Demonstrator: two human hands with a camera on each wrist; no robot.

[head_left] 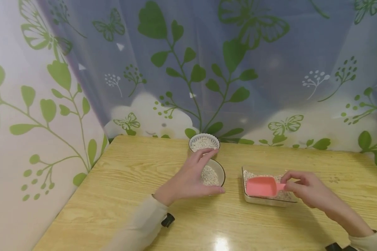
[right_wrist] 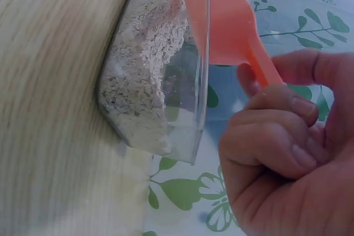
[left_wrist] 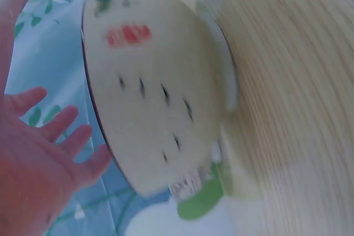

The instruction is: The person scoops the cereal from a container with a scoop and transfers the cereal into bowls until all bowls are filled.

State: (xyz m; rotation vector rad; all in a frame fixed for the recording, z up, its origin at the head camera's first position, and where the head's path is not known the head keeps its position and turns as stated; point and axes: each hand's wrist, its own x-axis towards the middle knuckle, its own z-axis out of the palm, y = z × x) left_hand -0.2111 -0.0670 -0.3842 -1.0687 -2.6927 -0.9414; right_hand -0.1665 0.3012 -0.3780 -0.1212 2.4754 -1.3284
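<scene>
A pink scoop [head_left: 261,186] is gripped by its handle in my right hand [head_left: 310,191]. The scoop's blade lies over the clear rectangular container [head_left: 265,201], partly inside it in the right wrist view. Pale flakes that look like oats [right_wrist: 141,53] fill part of that container. My left hand [head_left: 190,179] spreads thumb and fingers around the near bowl [head_left: 220,172], which holds similar flakes [head_left: 209,176]. In the left wrist view, dark marks and a red patch show on the bowl's outer side [left_wrist: 155,120]; whether the fingers touch its rim I cannot tell.
Behind the near bowl stands a fluted bowl [head_left: 205,137] of pale flakes, close to the table's back edge. A curtain [head_left: 176,104] printed with leaves and butterflies hangs behind the wooden table [head_left: 129,167]. Another printed cloth [head_left: 35,146] covers the left side.
</scene>
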